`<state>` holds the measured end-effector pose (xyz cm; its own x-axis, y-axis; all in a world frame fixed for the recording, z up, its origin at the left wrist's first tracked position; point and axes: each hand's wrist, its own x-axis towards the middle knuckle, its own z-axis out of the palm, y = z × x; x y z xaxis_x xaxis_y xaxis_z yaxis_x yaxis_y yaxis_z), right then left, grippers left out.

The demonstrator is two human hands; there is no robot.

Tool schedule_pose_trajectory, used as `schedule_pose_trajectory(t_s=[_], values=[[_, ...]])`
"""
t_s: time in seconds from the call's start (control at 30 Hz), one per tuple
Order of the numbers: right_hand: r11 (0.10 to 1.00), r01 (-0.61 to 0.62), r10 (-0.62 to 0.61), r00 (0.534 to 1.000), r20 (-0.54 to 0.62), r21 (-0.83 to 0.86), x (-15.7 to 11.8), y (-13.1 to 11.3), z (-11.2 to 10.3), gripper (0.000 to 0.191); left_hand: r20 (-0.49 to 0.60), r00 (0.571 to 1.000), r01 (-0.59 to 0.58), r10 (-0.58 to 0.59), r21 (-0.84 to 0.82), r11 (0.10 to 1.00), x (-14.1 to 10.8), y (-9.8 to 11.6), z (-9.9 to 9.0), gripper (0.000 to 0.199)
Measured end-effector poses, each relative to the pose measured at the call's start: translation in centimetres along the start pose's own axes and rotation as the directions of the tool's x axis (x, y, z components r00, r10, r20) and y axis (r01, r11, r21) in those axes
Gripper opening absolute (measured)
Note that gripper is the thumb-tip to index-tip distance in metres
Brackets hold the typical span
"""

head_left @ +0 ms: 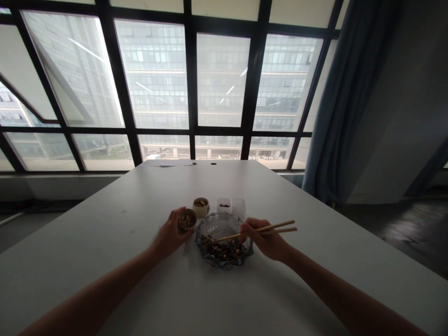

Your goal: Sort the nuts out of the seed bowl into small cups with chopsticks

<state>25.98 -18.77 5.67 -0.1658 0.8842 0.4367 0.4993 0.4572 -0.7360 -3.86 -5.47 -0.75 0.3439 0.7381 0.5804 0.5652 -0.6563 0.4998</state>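
My left hand (172, 235) is wrapped round a small round cup (187, 220) with brownish pieces in it, tilted a little at the left rim of a glass bowl (224, 224). Dark and pale mixed bits (226, 252), too small to name, lie in the near part of that wavy-edged bowl. A pair of wooden chopsticks (276, 227) is held in my right hand (262, 238) at the bowl's right side. Their tips reach into the bowl above the bits; whether they pinch a piece I cannot make out.
Behind the bowl stands a cream-coloured cup (201, 207) with brown pieces. Beside it are two joined white square containers (231, 206), the left one holding a few dark bits. The white table (140, 196) runs to the windows, where papers (168, 163) lie. A blue curtain (336, 116) hangs at right.
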Motion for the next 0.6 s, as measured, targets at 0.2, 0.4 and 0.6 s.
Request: schedule_pose_trajectory(t_s=[0.2,0.4,0.6], values=[[0.996,0.015,-0.031,0.982,-0.186,-0.087,0.5,0.8,-2.9,0.056,0.012,1.000,0.001,-0.001,-0.007,1.000,0.0,0.0,0.0,0.064],[0.999,0.021,-0.021,1.000,-0.019,0.033,0.2,0.5,-4.8,0.057,0.026,1.000,0.013,-0.012,-0.009,1.000,0.0,0.0,-0.1,0.065],[1.000,0.018,-0.019,0.990,-0.139,-0.008,0.2,-0.6,-4.9,0.059,0.016,1.000,-0.002,0.002,-0.005,1.000,0.0,0.0,-0.1,0.064]])
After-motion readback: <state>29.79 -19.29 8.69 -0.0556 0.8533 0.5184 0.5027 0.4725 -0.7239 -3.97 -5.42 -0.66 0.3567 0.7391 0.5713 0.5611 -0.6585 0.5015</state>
